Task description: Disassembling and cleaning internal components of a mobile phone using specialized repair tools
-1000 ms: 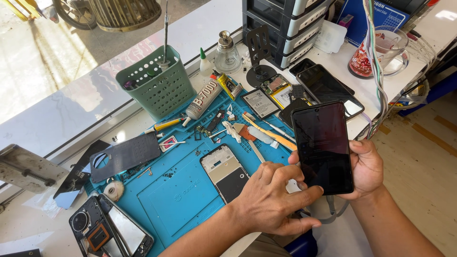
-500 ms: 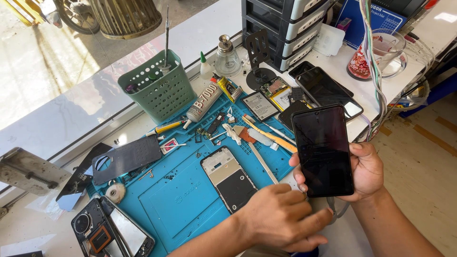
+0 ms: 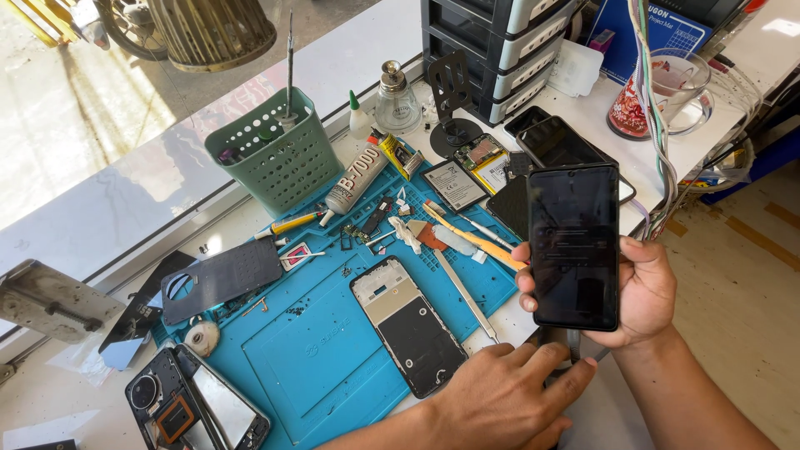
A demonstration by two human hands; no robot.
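Note:
My right hand (image 3: 642, 292) holds a black phone screen (image 3: 575, 246) upright, its dark glass facing me, above the bench's right edge. My left hand (image 3: 508, 396) lies palm down at the near edge of the blue work mat (image 3: 308, 350), its fingers spread toward a dark strip under the screen. Just left of that hand, an opened phone frame (image 3: 408, 325) lies flat on the mat. Thin metal and orange pry tools (image 3: 471, 242) lie on the mat behind it.
A green tool basket (image 3: 271, 158), a glue tube (image 3: 354, 179) and a glass bottle (image 3: 396, 104) stand at the back. Grey drawers (image 3: 492, 42), spare phones (image 3: 558, 142) and a battery (image 3: 454, 183) sit behind the mat. A dismantled phone (image 3: 196, 408) lies front left.
My left hand slid down and left off the screen's lower edge onto the bench. The right hand kept the screen upright, almost still.

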